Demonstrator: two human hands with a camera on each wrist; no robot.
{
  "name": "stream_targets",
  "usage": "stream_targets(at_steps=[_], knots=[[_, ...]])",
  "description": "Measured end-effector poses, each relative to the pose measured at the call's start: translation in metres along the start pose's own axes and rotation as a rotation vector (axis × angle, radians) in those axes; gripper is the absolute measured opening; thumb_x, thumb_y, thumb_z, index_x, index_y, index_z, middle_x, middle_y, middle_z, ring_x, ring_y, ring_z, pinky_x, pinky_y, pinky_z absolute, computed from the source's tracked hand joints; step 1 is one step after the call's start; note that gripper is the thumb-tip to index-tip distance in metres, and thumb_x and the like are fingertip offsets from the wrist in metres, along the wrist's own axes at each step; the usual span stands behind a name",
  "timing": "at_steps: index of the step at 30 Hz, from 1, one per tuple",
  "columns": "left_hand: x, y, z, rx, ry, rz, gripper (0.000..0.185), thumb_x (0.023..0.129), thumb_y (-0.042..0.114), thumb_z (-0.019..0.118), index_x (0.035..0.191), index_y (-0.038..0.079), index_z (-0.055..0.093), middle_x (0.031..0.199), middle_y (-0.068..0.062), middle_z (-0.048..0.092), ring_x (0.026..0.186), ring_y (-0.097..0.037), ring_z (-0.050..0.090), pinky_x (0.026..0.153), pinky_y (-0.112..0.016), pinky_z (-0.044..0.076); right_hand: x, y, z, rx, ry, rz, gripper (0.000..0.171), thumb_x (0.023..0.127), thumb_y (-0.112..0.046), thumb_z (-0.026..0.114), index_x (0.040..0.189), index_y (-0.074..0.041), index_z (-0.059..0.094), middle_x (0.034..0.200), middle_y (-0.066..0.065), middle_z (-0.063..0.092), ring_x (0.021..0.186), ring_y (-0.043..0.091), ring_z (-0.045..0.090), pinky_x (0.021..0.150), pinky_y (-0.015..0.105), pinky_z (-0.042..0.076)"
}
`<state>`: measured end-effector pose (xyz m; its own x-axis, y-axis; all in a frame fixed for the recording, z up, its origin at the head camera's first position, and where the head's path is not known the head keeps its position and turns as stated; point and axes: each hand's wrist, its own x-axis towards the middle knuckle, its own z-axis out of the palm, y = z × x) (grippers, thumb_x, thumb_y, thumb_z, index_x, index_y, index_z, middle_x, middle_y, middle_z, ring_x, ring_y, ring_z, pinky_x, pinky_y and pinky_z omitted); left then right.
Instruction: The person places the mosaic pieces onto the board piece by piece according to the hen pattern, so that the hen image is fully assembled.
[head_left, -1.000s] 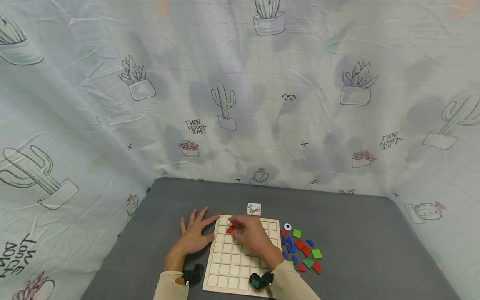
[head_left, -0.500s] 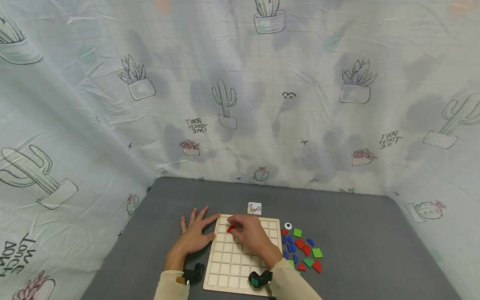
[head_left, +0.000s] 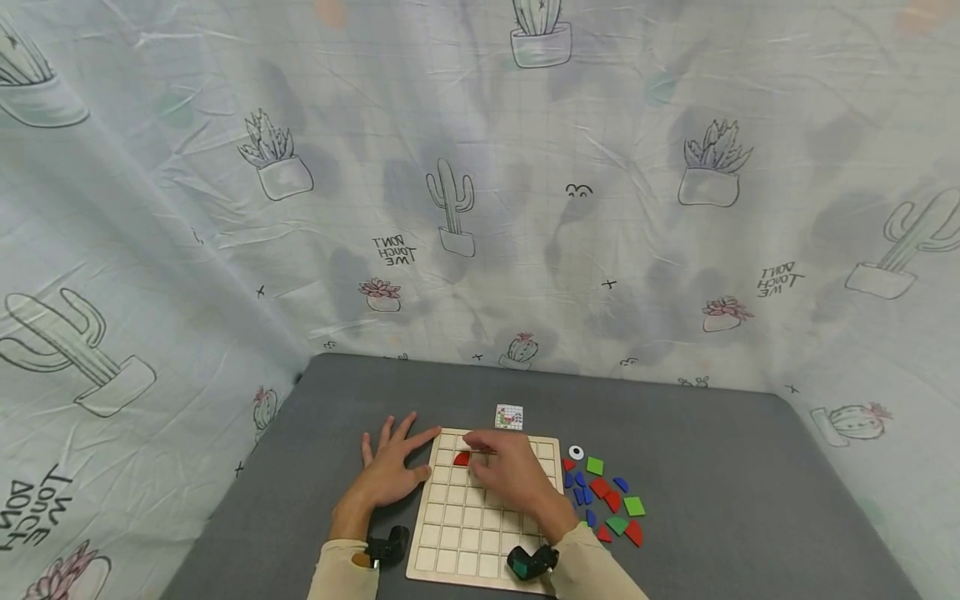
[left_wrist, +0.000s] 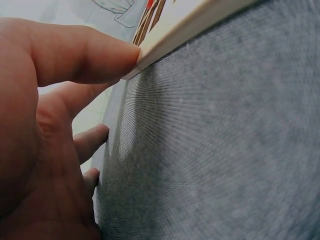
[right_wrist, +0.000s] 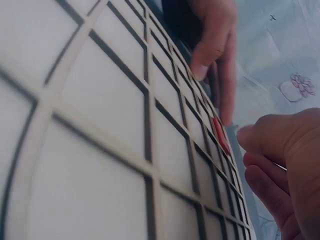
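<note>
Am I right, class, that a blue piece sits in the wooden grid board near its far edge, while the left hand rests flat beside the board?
Not quite. The piece in the wooden grid board is red, not blue, as the head view shows. The rest holds: it sits near the far edge, and the left hand rests flat beside the board.

I'm looking at a makeshift recording booth rather than a lived-in room: a grey felt-covered table (head_left: 712,467) stands enclosed on the left, far and right sides by a hung, creased bedsheet (head_left: 600,208) printed with cacti.
</note>
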<state>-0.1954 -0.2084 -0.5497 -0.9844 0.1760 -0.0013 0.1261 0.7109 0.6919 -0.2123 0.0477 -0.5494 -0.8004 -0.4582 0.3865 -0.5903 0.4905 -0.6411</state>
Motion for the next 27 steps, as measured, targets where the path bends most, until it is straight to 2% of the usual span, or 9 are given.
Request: stream_targets(at_steps=[9, 12, 20, 27], knots=[[0.0, -0.001, 0.001, -0.006, -0.006, 0.004, 0.063, 0.098, 0.013, 0.075, 0.158, 0.023, 0.062, 0.181, -0.02, 0.025, 0.169, -0.053, 0.0, 0.125, -0.078, -0.02, -0.033, 0.014, -0.04, 0.076, 0.043, 0.072, 0.041, 0.096, -0.01, 0.083, 0.137, -0.006, 0.076, 0.128, 0.011, 0.081, 0.112, 0.032, 0.08, 0.096, 0.049, 0.066], [0.0, -0.002, 0.0, -0.011, -0.01, 0.002, 0.064, 0.098, 0.012, 0.075, 0.159, 0.024, 0.062, 0.181, -0.02, 0.025, 0.169, -0.053, 0.0, 0.124, -0.078, -0.021, -0.049, 0.022, -0.057, 0.062, 0.072, 0.122, 0.043, 0.095, -0.013, 0.085, 0.137, -0.007, 0.076, 0.127, 0.011, 0.081, 0.111, 0.034, 0.081, 0.095, 0.05, 0.066], [-0.001, -0.002, 0.0, -0.005, -0.008, 0.002, 0.064, 0.098, 0.013, 0.074, 0.159, 0.024, 0.061, 0.181, -0.02, 0.024, 0.169, -0.053, -0.001, 0.124, -0.078, -0.021, -0.085, 0.047, -0.103, -0.02, 0.146, 0.246, 0.047, 0.09, -0.018, 0.091, 0.135, -0.009, 0.078, 0.125, 0.005, 0.082, 0.11, 0.029, 0.081, 0.091, 0.043, 0.068], [-0.002, -0.001, 0.001, -0.005, -0.008, -0.004, 0.063, 0.098, 0.013, 0.074, 0.159, 0.024, 0.061, 0.182, -0.019, 0.024, 0.169, -0.053, 0.0, 0.124, -0.078, -0.021, -0.101, 0.067, -0.13, -0.096, 0.181, 0.268, 0.046, 0.088, -0.019, 0.093, 0.132, -0.01, 0.079, 0.122, 0.004, 0.083, 0.11, 0.029, 0.081, 0.09, 0.044, 0.068]])
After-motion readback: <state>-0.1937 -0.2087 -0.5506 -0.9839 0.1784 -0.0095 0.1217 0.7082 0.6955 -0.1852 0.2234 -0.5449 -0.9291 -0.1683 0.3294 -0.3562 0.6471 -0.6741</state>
